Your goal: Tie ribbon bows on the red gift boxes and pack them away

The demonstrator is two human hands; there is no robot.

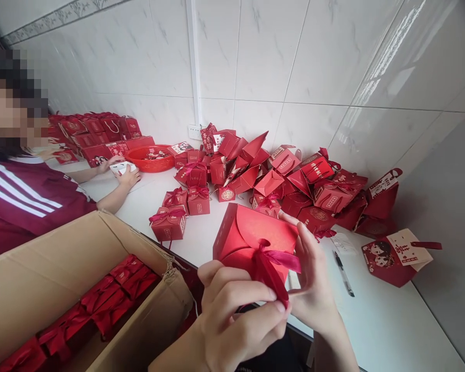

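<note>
The work surface is a white bench (391,330) set against a wall (294,51) of glossy white marbled tiles; a wall socket (195,132) sits just above the bench at a tile joint. A loose pile of red gift boxes (279,175), some folded and some open, lies along the wall. Nearer the bench edge stand several closed boxes tied with ribbon bows (168,223). A red plastic basket (151,159) rests further left. A pen (343,274) lies on the bench beside the right hand (313,279), and a flat unfolded box blank (395,256) with a cartoon couple lies well to the right. An open cardboard carton (42,268) at lower left holds rows of finished red boxes. A co-worker in a maroon striped sleeve (23,196) is at the left, with one hand (128,178) on the bench near the basket.

The red gift box (251,232) with a curved flap is held above the bench front edge, between both hands. The right-hand grip clasps the box's right side, fingers behind and thumb in front. The left hand (236,315) is below the box; its grip is clenched, pinching the tail of the red ribbon (273,268) between thumb and forefinger. The ribbon's knot sits on the box front.
</note>
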